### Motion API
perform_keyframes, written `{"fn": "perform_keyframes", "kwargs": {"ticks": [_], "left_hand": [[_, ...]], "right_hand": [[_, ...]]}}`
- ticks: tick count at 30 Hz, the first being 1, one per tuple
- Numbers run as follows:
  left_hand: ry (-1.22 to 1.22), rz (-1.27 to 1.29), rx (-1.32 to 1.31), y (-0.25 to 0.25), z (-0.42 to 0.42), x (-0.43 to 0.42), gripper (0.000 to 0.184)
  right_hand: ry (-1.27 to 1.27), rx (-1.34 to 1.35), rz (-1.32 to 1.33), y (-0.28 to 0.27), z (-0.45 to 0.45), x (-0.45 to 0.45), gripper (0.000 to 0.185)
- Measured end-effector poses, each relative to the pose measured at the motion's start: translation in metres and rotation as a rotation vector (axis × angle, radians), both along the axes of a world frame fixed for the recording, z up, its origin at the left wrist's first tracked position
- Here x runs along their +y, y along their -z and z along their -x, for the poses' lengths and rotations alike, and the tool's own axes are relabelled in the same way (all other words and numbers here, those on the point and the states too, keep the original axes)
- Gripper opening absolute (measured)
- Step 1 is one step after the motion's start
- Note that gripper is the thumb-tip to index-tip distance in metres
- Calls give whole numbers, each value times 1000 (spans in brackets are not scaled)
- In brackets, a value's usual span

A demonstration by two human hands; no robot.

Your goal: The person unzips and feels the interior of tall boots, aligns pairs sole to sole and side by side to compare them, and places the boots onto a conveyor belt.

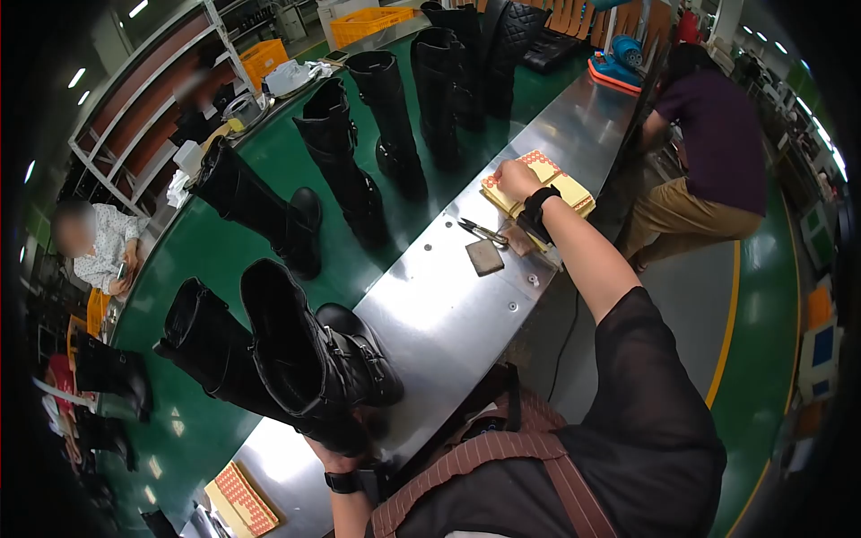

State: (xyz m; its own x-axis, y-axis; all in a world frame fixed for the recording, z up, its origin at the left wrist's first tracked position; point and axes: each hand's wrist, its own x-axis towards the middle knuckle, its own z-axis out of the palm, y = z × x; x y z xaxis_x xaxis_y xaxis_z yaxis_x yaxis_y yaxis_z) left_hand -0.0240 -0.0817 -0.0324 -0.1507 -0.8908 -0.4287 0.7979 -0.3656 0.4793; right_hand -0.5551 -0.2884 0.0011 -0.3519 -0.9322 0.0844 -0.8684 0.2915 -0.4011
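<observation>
Head view: the right hand [517, 181], wearing a dark wristband, is over a yellow pad [574, 202] with rows of red marks along its upper part; the fingers are bent and drawn together, tips turned down and out of sight, so whether they pinch a piece of it cannot be told. The left hand [334, 457], with a black band at the wrist, is against the underside of the lower end of the front boot [282, 359], which is black, tilted, its open top facing the camera; the boot covers most of the fingers, so how firmly they close cannot be told. A buckled boot foot [363, 354] shows just beside it, and another black boot [202, 336] leans behind. All are at the near side of the bench, over its metal strip [430, 300] and green top [184, 430]. On the strip near the pad: snips [482, 231], a grey-brown square block [485, 256] and a small brownish piece [518, 239]. More black boots stand upright in a row farther along the green top. Second yellow pad [244, 500], also red-marked, at lower left. Blue device [625, 56] on an orange-edged base at the strip's far end. One co-worker in purple [717, 134] bends at right; another in a patterned shirt [106, 242] is across the bench.
</observation>
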Motion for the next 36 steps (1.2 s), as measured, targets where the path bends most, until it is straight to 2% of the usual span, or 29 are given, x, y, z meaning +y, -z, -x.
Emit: {"fn": "perform_keyframes", "kwargs": {"ticks": [2,4,9,11,13,14,15,16,17,19,20,22,24,27,29,31,33,36], "left_hand": [[-39,-13,-13,5,-2,0,56],[24,122,48,15,-8,-1,55],[14,35,58,13,-6,-6,54],[24,-23,88,-6,9,-7,57],[189,114,319,3,-4,-3,67],[-24,-166,208,-17,8,3,69],[61,-106,231,-15,7,-1,73],[15,-50,124,-18,7,0,76],[-38,-56,153,-28,13,1,73],[15,7,225,-31,13,1,69],[95,172,243,-36,11,7,59],[63,178,221,-39,12,12,60],[53,178,216,-44,11,16,60],[83,256,260,-46,11,21,62],[88,285,289,-51,11,24,64],[93,305,295,-58,11,28,65],[96,325,301,-65,12,30,65],[78,340,260,-70,10,32,67]], "right_hand": [[-40,-51,-89,-1,5,-4,24],[-54,-45,-93,-3,6,-5,23],[43,-114,-41,-6,0,1,23],[21,51,11,12,10,-10,24],[-27,72,34,24,18,-18,21],[-31,46,199,34,27,-19,18],[11,-82,199,19,22,-14,15],[19,-173,337,6,17,-4,16],[-36,-174,452,-18,6,7,16],[-131,-350,580,-108,-64,50,16],[-288,-493,609,-143,-92,68,13],[-570,-734,601,-202,-149,113,10],[-827,-901,533,-238,-206,156,10],[-1075,-1062,424,-254,-265,188,11],[-1133,-926,368,-258,-283,190,11],[-1140,-922,346,-258,-295,194,12],[-1059,-1035,364,-260,-304,200,13],[-1047,-997,435,-261,-311,203,13]]}}
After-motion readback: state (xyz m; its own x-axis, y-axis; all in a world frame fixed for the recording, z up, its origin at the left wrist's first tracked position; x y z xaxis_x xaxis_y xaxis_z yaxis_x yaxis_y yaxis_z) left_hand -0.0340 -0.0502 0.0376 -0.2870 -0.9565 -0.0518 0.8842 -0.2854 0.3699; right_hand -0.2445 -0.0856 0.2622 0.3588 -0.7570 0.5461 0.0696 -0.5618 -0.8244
